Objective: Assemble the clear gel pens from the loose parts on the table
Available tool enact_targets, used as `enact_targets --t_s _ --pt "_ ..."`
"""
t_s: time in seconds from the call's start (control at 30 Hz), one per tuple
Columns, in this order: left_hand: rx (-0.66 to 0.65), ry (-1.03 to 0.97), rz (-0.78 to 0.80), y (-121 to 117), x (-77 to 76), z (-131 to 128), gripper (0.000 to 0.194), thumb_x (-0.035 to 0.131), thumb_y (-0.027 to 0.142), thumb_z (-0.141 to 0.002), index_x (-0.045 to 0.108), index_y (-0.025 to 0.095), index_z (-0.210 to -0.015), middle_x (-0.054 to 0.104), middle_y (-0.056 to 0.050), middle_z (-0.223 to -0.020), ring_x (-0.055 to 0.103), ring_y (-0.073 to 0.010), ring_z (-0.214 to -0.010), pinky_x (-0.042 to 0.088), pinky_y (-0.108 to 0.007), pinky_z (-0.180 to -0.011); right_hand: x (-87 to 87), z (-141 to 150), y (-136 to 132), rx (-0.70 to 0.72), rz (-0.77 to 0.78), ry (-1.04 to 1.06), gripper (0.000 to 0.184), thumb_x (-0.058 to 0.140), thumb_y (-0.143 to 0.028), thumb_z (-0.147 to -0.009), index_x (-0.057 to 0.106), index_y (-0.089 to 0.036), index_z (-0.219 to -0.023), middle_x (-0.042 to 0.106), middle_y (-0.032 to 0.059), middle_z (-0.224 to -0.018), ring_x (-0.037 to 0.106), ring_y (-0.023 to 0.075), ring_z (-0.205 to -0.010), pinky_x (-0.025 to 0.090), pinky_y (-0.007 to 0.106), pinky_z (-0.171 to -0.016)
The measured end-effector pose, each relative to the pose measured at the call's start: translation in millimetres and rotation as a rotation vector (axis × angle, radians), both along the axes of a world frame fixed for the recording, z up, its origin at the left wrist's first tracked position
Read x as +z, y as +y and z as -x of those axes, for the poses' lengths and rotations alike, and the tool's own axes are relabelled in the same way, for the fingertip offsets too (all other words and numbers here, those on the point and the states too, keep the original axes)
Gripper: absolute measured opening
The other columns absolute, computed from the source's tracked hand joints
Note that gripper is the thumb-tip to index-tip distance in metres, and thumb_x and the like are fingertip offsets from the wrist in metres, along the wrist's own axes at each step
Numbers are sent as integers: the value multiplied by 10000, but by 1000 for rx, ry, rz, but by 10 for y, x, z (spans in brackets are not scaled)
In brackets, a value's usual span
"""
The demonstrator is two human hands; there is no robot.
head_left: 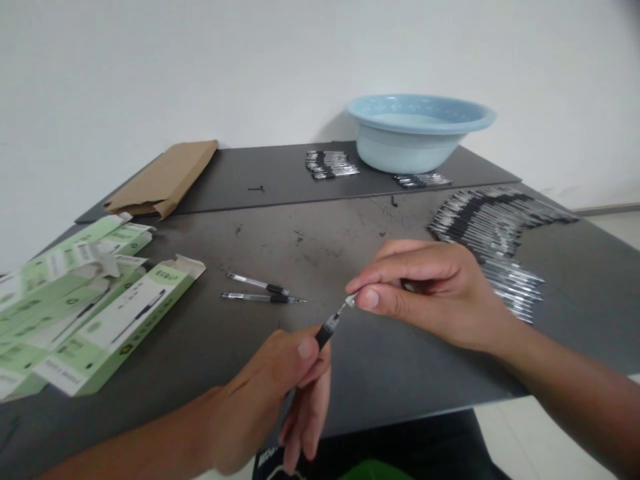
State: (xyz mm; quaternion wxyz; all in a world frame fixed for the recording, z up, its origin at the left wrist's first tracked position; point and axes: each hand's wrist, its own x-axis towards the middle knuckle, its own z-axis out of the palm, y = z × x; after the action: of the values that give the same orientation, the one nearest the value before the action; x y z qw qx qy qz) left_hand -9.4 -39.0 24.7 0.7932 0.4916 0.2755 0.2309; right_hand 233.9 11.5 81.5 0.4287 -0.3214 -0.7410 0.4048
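Observation:
My left hand (273, 393) is closed around the barrel of a black-gripped pen (331, 325), which points up and to the right over the table's near edge. My right hand (425, 293) pinches the pen's tip end between thumb and forefinger; what it grips there is small and pale. Two loose pens (260, 291) lie side by side on the dark table (320, 233) just beyond my hands.
Green and white pen boxes (90, 307) are piled at the left. A long fanned row of pens (493, 233) runs along the right. Behind stand a light blue basin (417, 132), two small pen bundles (330, 164) and a brown paper envelope (167, 177).

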Motion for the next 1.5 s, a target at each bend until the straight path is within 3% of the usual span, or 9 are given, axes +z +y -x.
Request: enact_targets --t_s 0.2,0.37,0.6,0.7,1.0,1.13,1.27,1.4,1.5 --pt "-30 103 -51 -5 8 66 733 342 745 -1060 589 179 -665 527 -8 -498 464 -91 -387 332 -199 -406 -18 -5 -3 -1 8 0 129 849 -307 -907 884 -251 -1018 762 31 -803 652 115 -635 435 239 -479" --pt "-53 138 -99 -31 6 108 712 325 718 -1080 595 188 -690 504 0 -520 477 -110 -437 351 -213 -432 -35 19 -5 47 21 9 115 854 -267 -900 883 -259 -1011 791 21 -844 689 111 -666 502 227 -532" --pt "52 123 -138 -66 -3 59 648 365 649 -1101 528 207 -656 443 31 -478 389 -97 -406 270 -226 -409 -13 -13 -10 6 29 11 108 866 -257 -884 888 -255 -990 783 31 -812 682 120 -661 478 228 -499" --pt "57 142 -177 -64 7 59 629 359 629 -1110 517 213 -665 439 39 -467 380 -96 -395 279 -238 -416 6 -23 -11 -18 10 7 103 872 -264 -879 888 -259 -981 781 34 -802 673 124 -650 465 234 -480" --pt "4 184 -198 -36 -22 106 615 322 598 -1129 517 217 -689 462 41 -501 409 -103 -425 346 -236 -455 -22 40 -19 99 12 15 169 860 -162 -868 881 -266 -999 810 14 -840 719 113 -663 560 205 -556" --pt "34 244 -349 -7 91 47 638 316 572 -1143 492 209 -648 424 48 -481 414 -94 -440 324 -238 -461 -49 30 -23 97 -20 -16 142 859 -139 -860 876 -206 -984 798 29 -829 702 106 -642 519 203 -518" --pt "105 269 -420 -17 180 -19 521 375 545 -1141 493 220 -751 435 66 -541 383 -90 -444 289 -231 -428 -72 43 -27 46 -28 -50 82 861 -166 -859 862 -176 -940 749 13 -749 583 76 -539 408 204 -440" --pt "117 277 -444 -16 122 -52 440 367 553 -1139 475 231 -857 450 70 -589 396 -98 -451 313 -224 -423 -125 119 -48 -6 -50 -51 29 844 -190 -878 836 -173 -900 599 -43 -623 478 57 -502 364 191 -447" --pt "84 251 -458 -3 18 -61 413 335 563 -1142 475 229 -945 428 89 -575 388 -93 -414 315 -216 -410 -208 181 -69 -85 -27 1 160 918 -250 -809 785 -175 -762 577 -49 -586 479 65 -499 371 188 -452"
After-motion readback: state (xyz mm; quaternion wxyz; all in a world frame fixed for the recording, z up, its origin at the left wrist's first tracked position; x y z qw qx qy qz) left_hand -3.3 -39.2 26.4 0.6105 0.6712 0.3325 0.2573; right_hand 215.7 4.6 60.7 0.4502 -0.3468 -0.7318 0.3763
